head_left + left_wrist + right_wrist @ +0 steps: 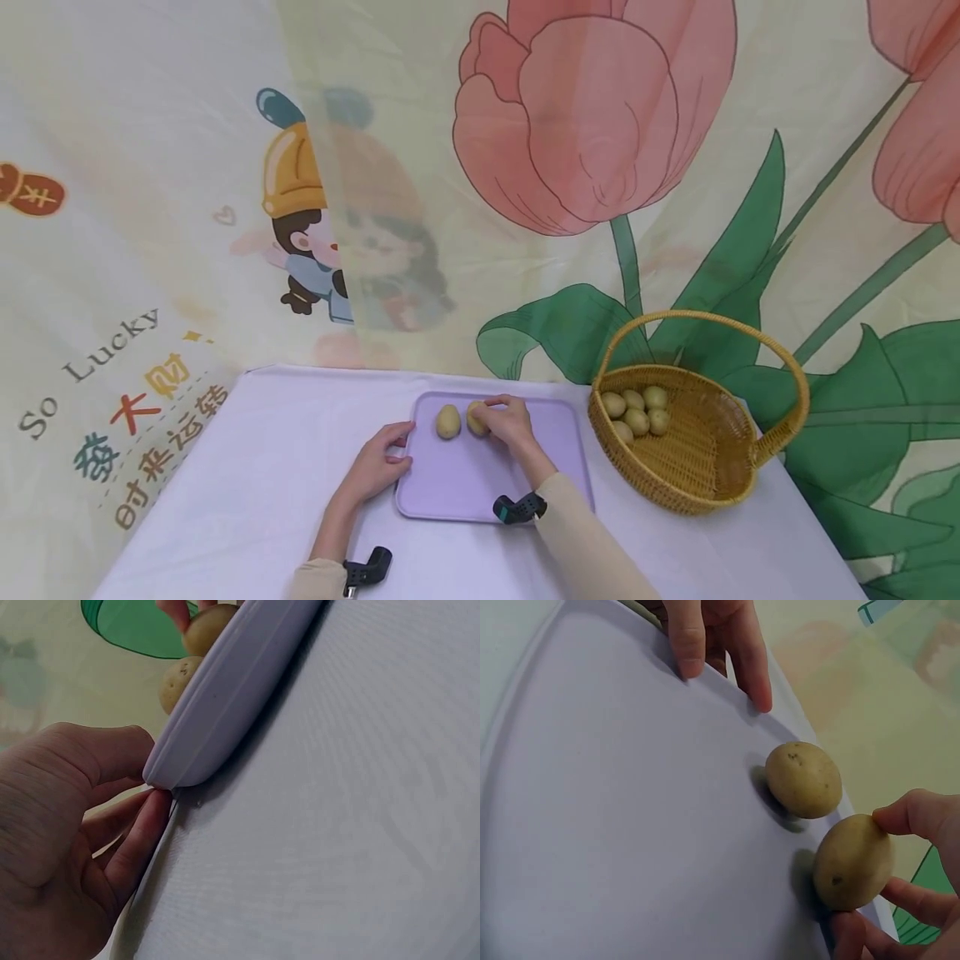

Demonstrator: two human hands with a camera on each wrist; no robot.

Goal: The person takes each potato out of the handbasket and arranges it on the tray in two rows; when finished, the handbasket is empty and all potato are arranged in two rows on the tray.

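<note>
Head view: a left hand point(381, 460) is resting at the left edge of a purple tray point(459, 483), partly open, fingers loosely bent and touching the rim. The right hand point(512, 423) is pinching the right potato point(474, 421) over the tray's far half; the left potato point(447, 422) is sitting just beside it, a small gap showing between them. To the tray's right, a wicker basket point(693, 454) is holding more potatoes point(637, 422) at its left side, its handle arching above. A white cloth point(225, 475) is lying under both, and a printed tulip point(592, 108) is filling the backdrop.

Left wrist view: the left hand's thumb and fingers are meeting the rim from outside, while both potatoes are showing past the tray's wall.

Right wrist view: the right hand's thumb and fingers are closing around the right potato; whether it is touching the tray cannot be told. The left hand's fingertips are reaching the rim beyond.
</note>
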